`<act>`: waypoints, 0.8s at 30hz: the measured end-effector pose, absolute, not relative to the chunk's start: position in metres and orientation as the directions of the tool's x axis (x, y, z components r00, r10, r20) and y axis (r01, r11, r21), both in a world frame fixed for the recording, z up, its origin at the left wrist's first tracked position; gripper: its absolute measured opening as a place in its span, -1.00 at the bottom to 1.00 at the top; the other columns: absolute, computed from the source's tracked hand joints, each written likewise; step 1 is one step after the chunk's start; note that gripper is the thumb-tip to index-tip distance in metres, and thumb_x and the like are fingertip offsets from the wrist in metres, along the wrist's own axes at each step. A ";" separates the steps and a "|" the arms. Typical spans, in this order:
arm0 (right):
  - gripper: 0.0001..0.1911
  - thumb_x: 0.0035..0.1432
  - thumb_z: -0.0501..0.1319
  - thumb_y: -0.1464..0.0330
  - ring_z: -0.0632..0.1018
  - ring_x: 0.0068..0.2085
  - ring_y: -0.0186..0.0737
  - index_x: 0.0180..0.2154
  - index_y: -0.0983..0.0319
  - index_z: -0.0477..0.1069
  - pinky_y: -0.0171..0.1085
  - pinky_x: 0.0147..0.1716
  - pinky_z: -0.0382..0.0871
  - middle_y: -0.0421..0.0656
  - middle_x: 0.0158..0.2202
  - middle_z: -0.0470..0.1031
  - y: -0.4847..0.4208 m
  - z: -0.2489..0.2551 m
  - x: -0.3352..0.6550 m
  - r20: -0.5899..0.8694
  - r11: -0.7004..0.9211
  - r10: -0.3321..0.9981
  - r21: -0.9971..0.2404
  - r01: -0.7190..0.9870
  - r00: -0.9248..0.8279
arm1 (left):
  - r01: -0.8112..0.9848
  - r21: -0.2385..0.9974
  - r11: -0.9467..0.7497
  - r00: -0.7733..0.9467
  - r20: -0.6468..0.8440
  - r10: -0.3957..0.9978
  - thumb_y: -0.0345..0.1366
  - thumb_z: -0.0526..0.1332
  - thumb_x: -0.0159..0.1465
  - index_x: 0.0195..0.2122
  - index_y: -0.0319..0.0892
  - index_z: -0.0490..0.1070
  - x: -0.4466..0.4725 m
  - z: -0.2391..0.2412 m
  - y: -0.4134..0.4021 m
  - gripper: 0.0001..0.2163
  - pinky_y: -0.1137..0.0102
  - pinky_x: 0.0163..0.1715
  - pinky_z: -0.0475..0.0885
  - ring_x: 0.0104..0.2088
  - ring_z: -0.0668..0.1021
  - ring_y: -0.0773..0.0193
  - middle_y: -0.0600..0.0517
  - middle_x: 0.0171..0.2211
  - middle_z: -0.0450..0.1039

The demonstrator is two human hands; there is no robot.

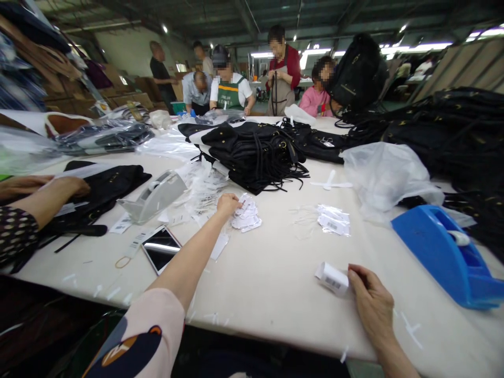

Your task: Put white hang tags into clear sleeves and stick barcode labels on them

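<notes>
My left hand (229, 205) reaches forward to a small heap of white tags (248, 216), its fingers pinched at the heap's left edge on a tag. Nearer the table's front edge, my right hand (372, 302) has thumb and forefinger closed at the right end of a curled white barcode label (333, 279). Beyond it lies a stack of white barcode tags (334, 220) with thin strings trailing left. Left of my left hand spreads a larger pile of stringed tags (202, 186).
A grey tape dispenser (155, 197) and a phone (160, 248) lie to the left; a blue tape dispenser (444, 257) stands right. Black bags (252, 152) and clear plastic (389, 176) lie beyond. A co-worker's hands (71, 186) handle a black bag at left; several people work across the table.
</notes>
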State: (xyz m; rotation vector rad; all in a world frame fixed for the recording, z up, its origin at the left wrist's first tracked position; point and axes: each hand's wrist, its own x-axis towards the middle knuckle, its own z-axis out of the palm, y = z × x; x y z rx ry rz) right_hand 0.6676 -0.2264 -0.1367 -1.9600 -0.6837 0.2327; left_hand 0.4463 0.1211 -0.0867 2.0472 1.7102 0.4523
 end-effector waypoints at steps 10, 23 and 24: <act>-0.60 -0.02 0.21 0.12 0.47 -0.32 -0.17 -0.20 0.25 0.39 -0.19 -0.25 0.32 -0.08 -0.29 0.46 -0.229 -0.081 0.630 0.170 -0.097 0.482 -0.964 0.246 0.859 | 0.497 0.338 -0.799 0.465 0.674 0.574 -0.32 0.16 0.13 -0.47 -0.15 0.38 0.437 -0.035 0.010 -0.93 0.30 -0.08 0.17 -0.18 0.42 0.26 0.04 -0.30 0.47; -0.76 -0.14 0.33 0.23 0.37 -0.47 -0.33 -0.42 0.23 0.41 -0.35 -0.51 0.32 -0.24 -0.52 0.36 -0.215 -0.075 0.573 -0.148 -0.042 0.840 -0.977 -0.209 0.523 | 0.219 0.548 -0.807 0.716 0.472 0.515 -0.19 0.25 0.05 0.03 -0.18 0.24 0.422 -0.065 -0.119 -0.50 0.14 0.04 0.10 0.08 0.26 0.04 -0.16 0.06 0.26; -0.76 -0.14 0.32 0.22 0.37 -0.47 -0.33 -0.43 0.23 0.42 -0.35 -0.51 0.32 -0.23 -0.52 0.36 -0.218 -0.074 0.576 -0.145 -0.059 0.855 -0.981 -0.184 0.499 | 0.234 0.668 -0.707 0.722 0.368 0.586 -0.16 0.26 0.03 0.03 -0.18 0.24 0.420 -0.062 -0.117 -0.48 0.16 0.03 0.13 0.07 0.28 0.04 -0.16 0.05 0.28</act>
